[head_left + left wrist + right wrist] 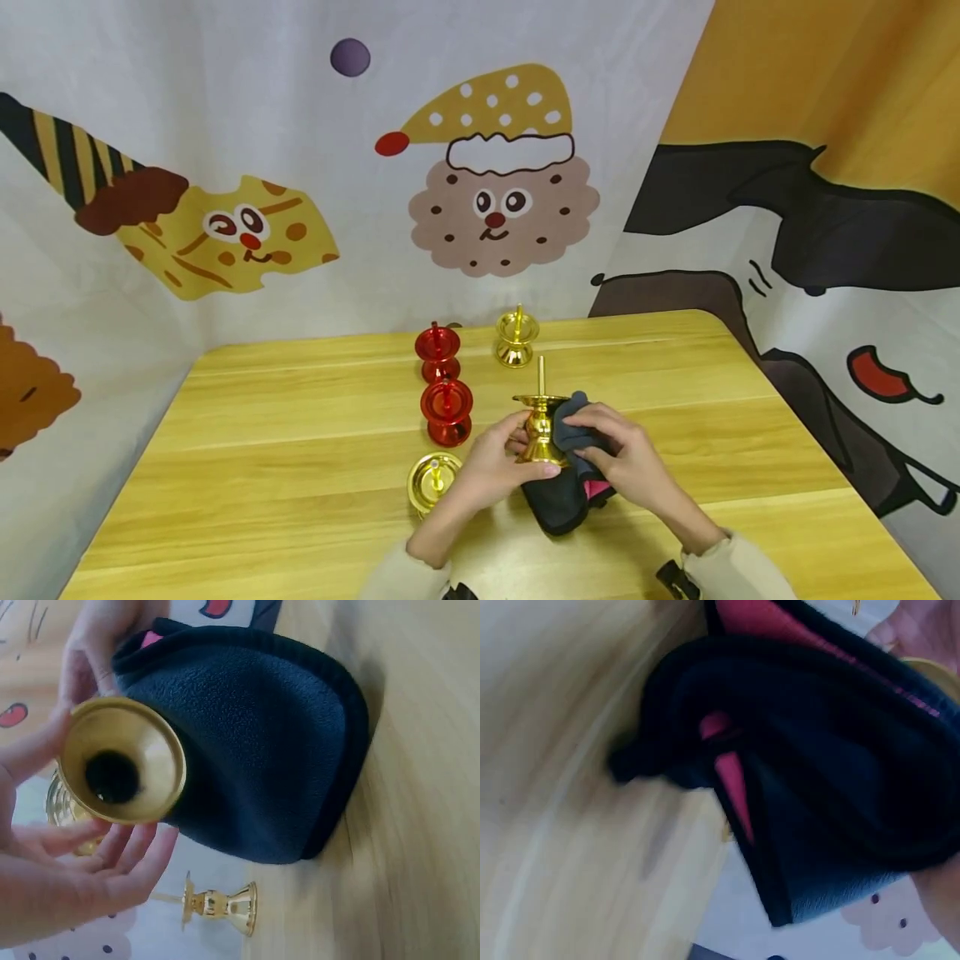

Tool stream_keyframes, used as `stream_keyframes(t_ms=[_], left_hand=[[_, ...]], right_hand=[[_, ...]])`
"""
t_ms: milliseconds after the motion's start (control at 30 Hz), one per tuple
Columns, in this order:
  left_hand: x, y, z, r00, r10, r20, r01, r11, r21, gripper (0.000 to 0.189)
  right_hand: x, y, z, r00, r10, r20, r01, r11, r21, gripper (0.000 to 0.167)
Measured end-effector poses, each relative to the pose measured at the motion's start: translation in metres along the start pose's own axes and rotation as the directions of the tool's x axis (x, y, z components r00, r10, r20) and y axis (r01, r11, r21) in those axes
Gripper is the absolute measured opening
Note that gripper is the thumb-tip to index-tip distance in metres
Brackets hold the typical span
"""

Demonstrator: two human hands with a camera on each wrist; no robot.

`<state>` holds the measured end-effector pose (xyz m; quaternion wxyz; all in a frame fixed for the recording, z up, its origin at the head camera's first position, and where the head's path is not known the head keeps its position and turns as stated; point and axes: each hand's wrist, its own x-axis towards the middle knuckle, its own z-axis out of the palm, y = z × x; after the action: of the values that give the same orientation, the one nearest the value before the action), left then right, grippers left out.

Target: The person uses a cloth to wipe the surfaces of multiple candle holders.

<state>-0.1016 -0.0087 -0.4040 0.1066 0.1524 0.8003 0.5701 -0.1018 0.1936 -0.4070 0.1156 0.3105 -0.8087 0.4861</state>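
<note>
My left hand (491, 462) grips a gold candle holder (540, 427) with a tall central spike, held upright above the table. In the left wrist view the holder's hollow base (160, 742) faces the camera, with thumb and fingers around it. A dark blue-grey cloth (573, 429) with black edging and pink parts is pinched in my right hand (630, 457). It touches the right side of the holder, and part of it hangs below. In the right wrist view the cloth (832, 765) hides most of the right hand and the holder.
Two red candle holders (447, 414) stand left of the hands, one behind the other. Another gold one (515, 342) is near the table's back edge. A further gold holder (426, 492) stands by my left forearm, partly covered. A printed curtain (285, 100) hangs behind the wooden table (262, 467).
</note>
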Motion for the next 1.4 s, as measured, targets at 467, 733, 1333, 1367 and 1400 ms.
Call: stream_keyframes(t_ms=[467, 733, 1333, 1367, 1400], left_hand=[[-0.005, -0.006, -0.007, 0.993, -0.048, 0.111, 0.082, 0.941, -0.328, 0.070], [-0.006, -0.001, -0.009, 0.992, -0.040, 0.123, 0.080, 0.936, -0.342, 0.066], [-0.009, -0.007, -0.012, 0.976, 0.057, 0.209, 0.039, 0.903, -0.428, 0.066], [-0.009, -0.006, -0.012, 0.974, 0.065, 0.216, 0.040, 0.892, -0.450, 0.066], [-0.009, -0.005, -0.011, 0.974, 0.067, 0.217, 0.043, 0.885, -0.463, 0.066]], right_hand=[[0.001, 0.004, -0.006, 0.997, -0.027, 0.073, 0.018, 0.993, 0.120, 0.045], [-0.002, 0.009, -0.007, 0.996, 0.029, 0.079, -0.048, 0.968, 0.245, 0.041], [-0.004, 0.007, -0.012, 0.996, -0.045, 0.072, 0.025, 0.968, 0.250, 0.044], [-0.004, 0.008, -0.013, 0.997, -0.033, 0.070, 0.013, 0.963, 0.269, 0.044], [-0.005, 0.009, -0.013, 0.997, -0.022, 0.068, 0.002, 0.960, 0.280, 0.043]])
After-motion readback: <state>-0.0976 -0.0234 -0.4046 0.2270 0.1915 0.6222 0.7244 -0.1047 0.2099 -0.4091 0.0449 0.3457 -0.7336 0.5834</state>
